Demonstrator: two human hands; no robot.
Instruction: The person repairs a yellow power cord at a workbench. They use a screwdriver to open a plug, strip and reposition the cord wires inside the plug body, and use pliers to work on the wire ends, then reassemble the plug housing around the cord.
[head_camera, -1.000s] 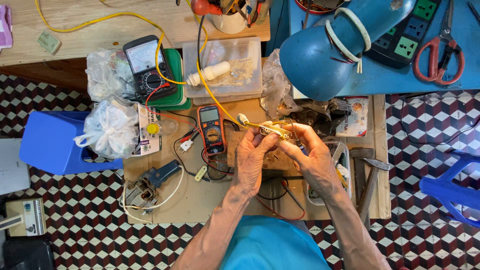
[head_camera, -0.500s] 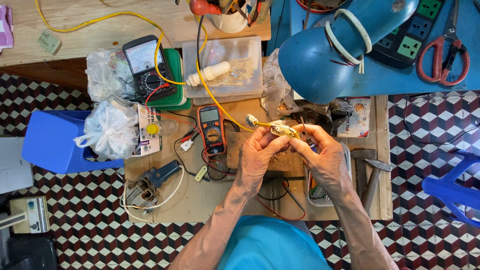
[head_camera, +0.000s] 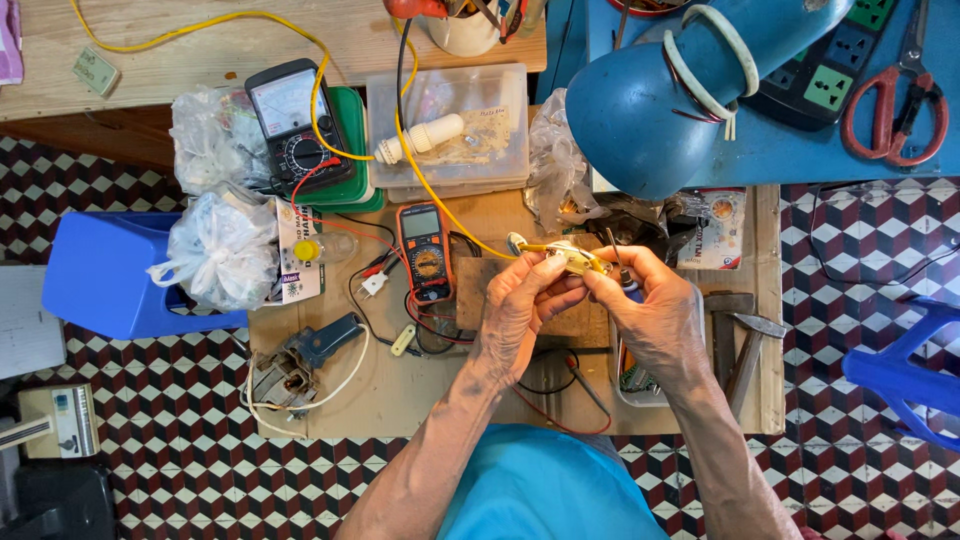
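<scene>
Head view: my left hand (head_camera: 520, 300) and right hand (head_camera: 650, 310) both pinched the small yellowish part (head_camera: 572, 256) above the bench (head_camera: 400, 390), an orange meter (head_camera: 426, 250) at nine o'clock of it.

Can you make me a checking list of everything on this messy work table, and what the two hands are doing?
Surface: small wooden table, crowded.
Job's things: small yellowish part, pinched between both hands above the table.
Clutter: orange multimeter, black dial meter, tied plastic bags, clear box, hammers, red scissors.
Hands: left hand and right hand, both gripping the part.
Cables: yellow cable runs to the part; red and black leads by the meters.
Surroundings: blue lamp, blue stools, checkered floor.
</scene>
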